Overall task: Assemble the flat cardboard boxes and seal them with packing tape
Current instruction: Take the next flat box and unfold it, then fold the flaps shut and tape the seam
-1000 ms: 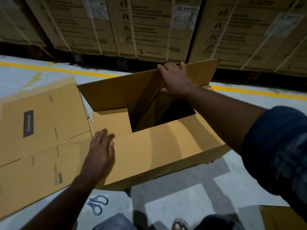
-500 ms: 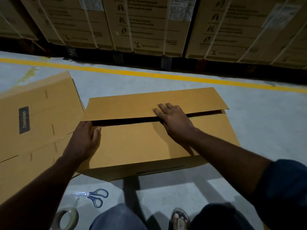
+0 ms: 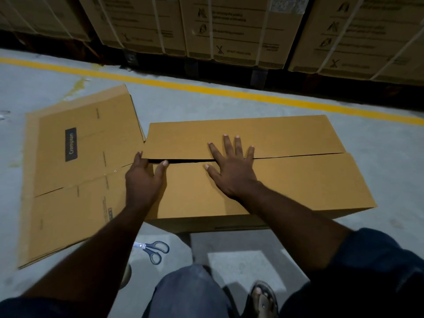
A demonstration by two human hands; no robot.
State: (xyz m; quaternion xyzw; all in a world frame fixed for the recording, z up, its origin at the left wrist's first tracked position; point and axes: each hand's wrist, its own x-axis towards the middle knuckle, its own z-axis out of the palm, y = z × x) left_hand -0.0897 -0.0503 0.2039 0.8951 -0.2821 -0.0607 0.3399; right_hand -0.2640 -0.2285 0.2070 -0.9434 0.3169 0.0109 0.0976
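Note:
A brown cardboard box (image 3: 298, 182) stands on the grey floor in front of me with both long top flaps folded down. A dark gap stays open along the seam at its left end. My right hand (image 3: 231, 166) lies flat with spread fingers across the seam, pressing both flaps. My left hand (image 3: 144, 180) rests at the box's left end, thumb on the near flap beside the gap, fingers over the left edge. A flattened cardboard box (image 3: 75, 180) with a dark label lies on the floor to the left, touching the standing box. The tape roll is mostly hidden under my left forearm.
Scissors (image 3: 153, 250) with grey handles lie on the floor near my knees. A yellow line (image 3: 206, 89) crosses the floor beyond the box. Strapped cartons (image 3: 229, 31) on pallets wall off the back. My sandalled foot (image 3: 261, 299) is at the bottom.
The far flap, upright a second ago, has been folded down onto the box. My right hand moved forward across the seam and spread flat. My left hand shifted to the seam's left end.

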